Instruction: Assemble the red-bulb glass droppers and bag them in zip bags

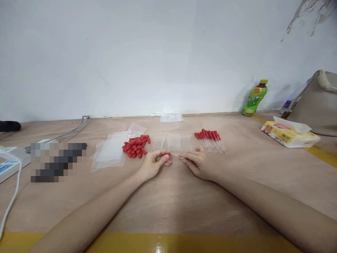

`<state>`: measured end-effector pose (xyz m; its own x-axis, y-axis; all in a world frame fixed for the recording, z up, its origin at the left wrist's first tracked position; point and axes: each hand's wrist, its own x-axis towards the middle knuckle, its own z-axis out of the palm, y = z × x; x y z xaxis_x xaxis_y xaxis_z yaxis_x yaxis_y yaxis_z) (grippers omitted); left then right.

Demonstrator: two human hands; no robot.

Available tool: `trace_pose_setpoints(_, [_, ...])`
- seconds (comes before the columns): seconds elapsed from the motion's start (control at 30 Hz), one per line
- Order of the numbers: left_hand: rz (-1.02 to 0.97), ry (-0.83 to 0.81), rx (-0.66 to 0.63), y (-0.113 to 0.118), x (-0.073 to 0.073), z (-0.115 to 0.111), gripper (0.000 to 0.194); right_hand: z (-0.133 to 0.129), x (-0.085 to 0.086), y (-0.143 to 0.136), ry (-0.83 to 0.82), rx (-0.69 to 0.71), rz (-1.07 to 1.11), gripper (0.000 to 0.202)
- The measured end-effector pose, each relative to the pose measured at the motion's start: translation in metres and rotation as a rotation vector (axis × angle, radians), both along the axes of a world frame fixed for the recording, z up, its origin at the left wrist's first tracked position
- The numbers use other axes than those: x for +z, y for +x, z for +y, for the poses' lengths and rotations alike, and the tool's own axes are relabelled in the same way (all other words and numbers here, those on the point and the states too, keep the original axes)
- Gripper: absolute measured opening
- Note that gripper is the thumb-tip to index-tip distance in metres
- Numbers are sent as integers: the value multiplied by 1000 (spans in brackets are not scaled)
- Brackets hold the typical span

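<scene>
My left hand (154,164) is closed on a red rubber dropper bulb (165,154). Between finger and thumb, my right hand (197,162) pinches a thin clear dropper tube (177,155), whose left end meets the bulb; how deep it sits inside I cannot tell. Just behind both hands lie rows of clear tubes (173,142). A heap of loose red bulbs (134,146) rests to the left of them. On the right, several droppers with red bulbs on their tubes (212,140) lie side by side.
Clear plastic bags (110,149) lie left of the bulbs. Another bag (171,117) is by the wall. A green bottle (255,98), a tissue pack (289,135) and a beige bag (314,105) stand at right. At left are a power strip (13,163), cables and a blurred dark object.
</scene>
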<state>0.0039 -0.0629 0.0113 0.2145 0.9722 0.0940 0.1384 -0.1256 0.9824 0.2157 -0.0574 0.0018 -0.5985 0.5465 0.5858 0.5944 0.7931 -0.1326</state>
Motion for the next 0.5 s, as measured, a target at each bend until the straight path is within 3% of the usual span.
trace_pose_setpoints(0.5, [49, 21, -89, -1, -2, 0, 31, 9, -3, 4, -124, 88, 45, 26])
